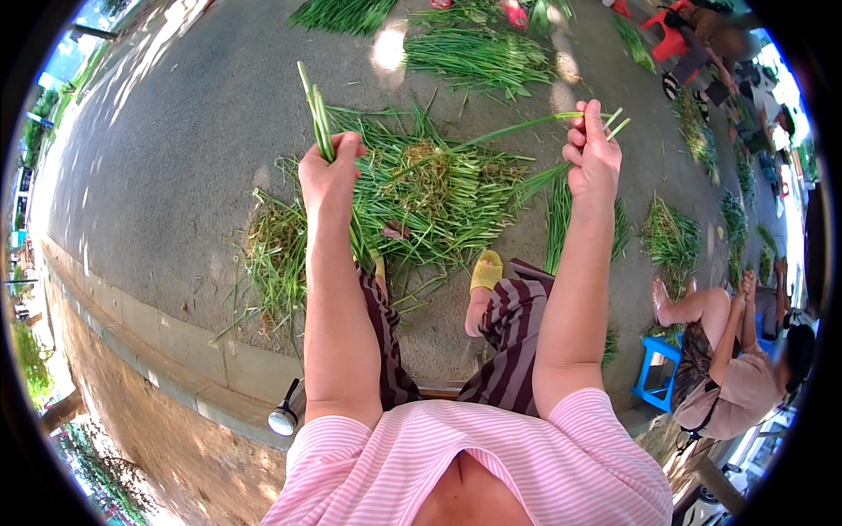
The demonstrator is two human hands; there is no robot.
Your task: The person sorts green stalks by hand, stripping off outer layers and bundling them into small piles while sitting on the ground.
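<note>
My left hand is raised at the left, closed round a few thin green stalks whose pale ends point up and away. Across from it, my right hand pinches a couple of long green stalks; their pale ends stick out past the fingers to the right, and their leafy lengths trail left and down. Below and between both hands lies a broad heap of green stalks on the pavement, with dry brownish bits on top. A smaller heap of trimmings sits by my left forearm.
Further bundles of greens lie ahead, with more to the right. At the right, a person sits by a blue stool; others sit beyond near a red stool. A kerb runs along the left.
</note>
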